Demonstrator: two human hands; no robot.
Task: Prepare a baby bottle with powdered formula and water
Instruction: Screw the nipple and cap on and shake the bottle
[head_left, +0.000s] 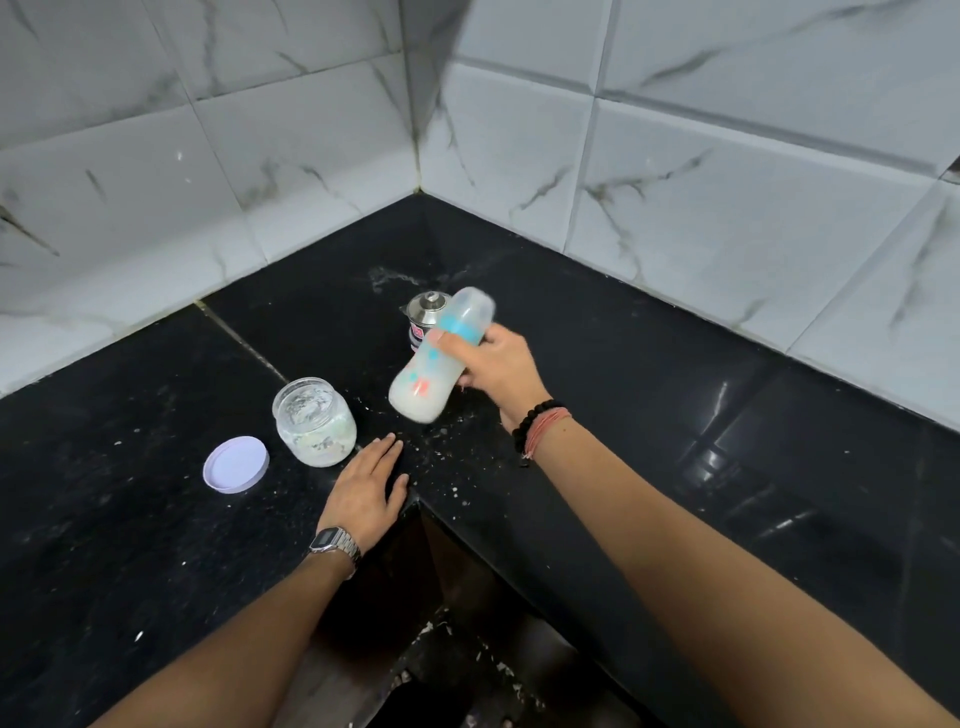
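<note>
Right hand (498, 364) gripping the baby bottle (441, 358) around its middle, held tilted above the black countertop (649, 374), cap end toward the far right, milky liquid in the lower part. Left hand (366, 488) resting flat, fingers straight, on the near counter edge. Just left: open glass formula jar (315, 422); further left, its lilac lid (236, 464). Behind the bottle, a metal can (422, 317).

Countertop (649, 374): glossy black stone, white-speckled. Wall tiles (727, 171): smooth, marble-look. Baby bottle (441, 358): translucent plastic. Jar (314, 421): clear. Lid (236, 464): matt plastic. Can (422, 317): shiny metal.
</note>
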